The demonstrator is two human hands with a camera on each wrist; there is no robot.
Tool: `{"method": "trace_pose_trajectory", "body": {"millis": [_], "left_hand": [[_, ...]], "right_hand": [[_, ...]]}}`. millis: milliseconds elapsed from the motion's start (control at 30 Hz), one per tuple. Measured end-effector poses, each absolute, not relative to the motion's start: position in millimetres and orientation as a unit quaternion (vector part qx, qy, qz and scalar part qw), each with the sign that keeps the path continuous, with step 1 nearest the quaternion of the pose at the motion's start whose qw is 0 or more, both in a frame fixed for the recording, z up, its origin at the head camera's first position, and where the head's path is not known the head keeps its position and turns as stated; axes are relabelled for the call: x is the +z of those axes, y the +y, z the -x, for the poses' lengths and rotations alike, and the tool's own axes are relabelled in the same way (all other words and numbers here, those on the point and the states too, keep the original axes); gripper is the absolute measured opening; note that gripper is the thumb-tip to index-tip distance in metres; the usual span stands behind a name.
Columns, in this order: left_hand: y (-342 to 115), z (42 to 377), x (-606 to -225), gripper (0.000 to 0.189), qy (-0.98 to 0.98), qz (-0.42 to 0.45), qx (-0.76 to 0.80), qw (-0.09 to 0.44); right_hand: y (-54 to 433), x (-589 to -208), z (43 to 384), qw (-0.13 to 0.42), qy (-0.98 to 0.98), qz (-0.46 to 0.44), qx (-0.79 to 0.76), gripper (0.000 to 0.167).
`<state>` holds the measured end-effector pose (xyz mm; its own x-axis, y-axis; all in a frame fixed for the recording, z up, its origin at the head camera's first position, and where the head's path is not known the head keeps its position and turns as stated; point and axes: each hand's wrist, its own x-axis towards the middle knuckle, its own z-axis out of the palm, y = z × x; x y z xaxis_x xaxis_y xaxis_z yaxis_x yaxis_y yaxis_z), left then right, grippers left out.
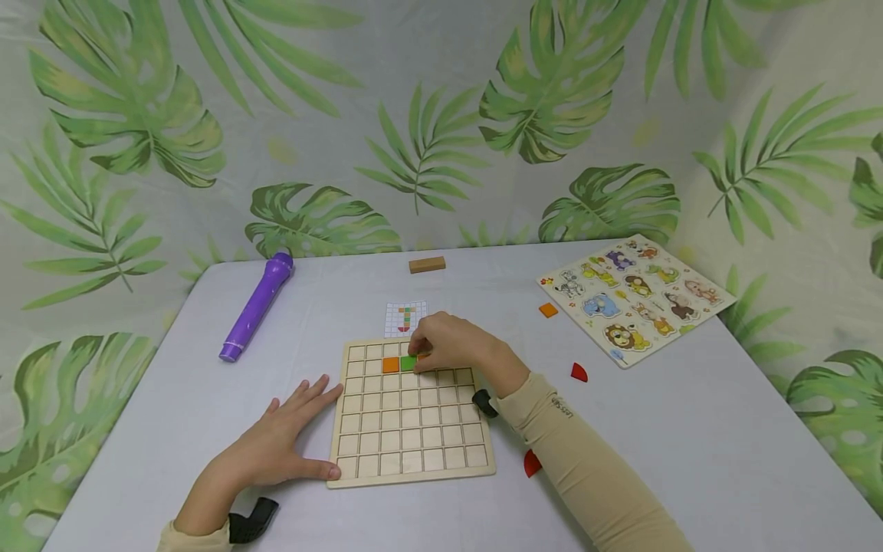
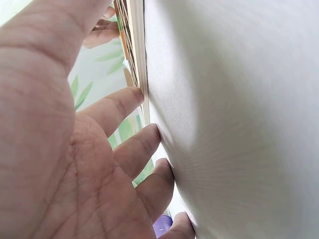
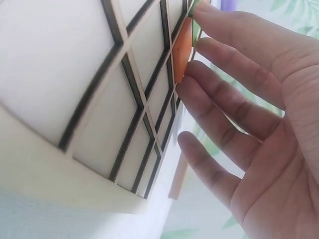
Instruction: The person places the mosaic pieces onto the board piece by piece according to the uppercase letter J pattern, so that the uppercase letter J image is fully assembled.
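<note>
A wooden grid board (image 1: 421,438) lies on the white table. Two square tiles sit side by side in an upper row of it, an orange tile (image 1: 391,365) and a green tile (image 1: 408,363). Another orange tile (image 3: 183,50) is beside the green one, mostly covered by my right hand in the head view. My right hand (image 1: 451,342) reaches over the board and pinches the green tile between thumb and index finger; its other fingers are bent near the orange tile. My left hand (image 1: 281,441) is spread, thumb and fingertips against the board's left edge.
A small pattern card (image 1: 396,322) lies behind the board, with a wooden block (image 1: 427,264) farther back. A purple microphone-shaped object (image 1: 257,308) is at left. At right are an animal puzzle board (image 1: 602,328), a loose orange tile (image 1: 548,310) and red quarter-circle pieces (image 1: 579,372).
</note>
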<state>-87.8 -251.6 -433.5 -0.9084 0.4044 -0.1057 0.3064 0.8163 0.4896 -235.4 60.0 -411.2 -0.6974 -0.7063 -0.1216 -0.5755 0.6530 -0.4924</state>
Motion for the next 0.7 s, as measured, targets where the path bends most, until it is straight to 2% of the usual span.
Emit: {"method": "trace_pose_trajectory", "body": {"millis": [400, 700], "left_hand": [[-252.0, 87.8, -433.9, 0.121, 0.946, -0.188, 0.241, 0.105], [-251.9, 87.3, -433.4, 0.12, 0.946, -0.188, 0.241, 0.105]], "right_hand": [[65.2, -411.0, 236.5, 0.154, 0.898, 0.351, -0.217, 0.013], [81.9, -407.3, 244.2, 0.169, 0.906, 0.32, -0.219, 0.015]]}}
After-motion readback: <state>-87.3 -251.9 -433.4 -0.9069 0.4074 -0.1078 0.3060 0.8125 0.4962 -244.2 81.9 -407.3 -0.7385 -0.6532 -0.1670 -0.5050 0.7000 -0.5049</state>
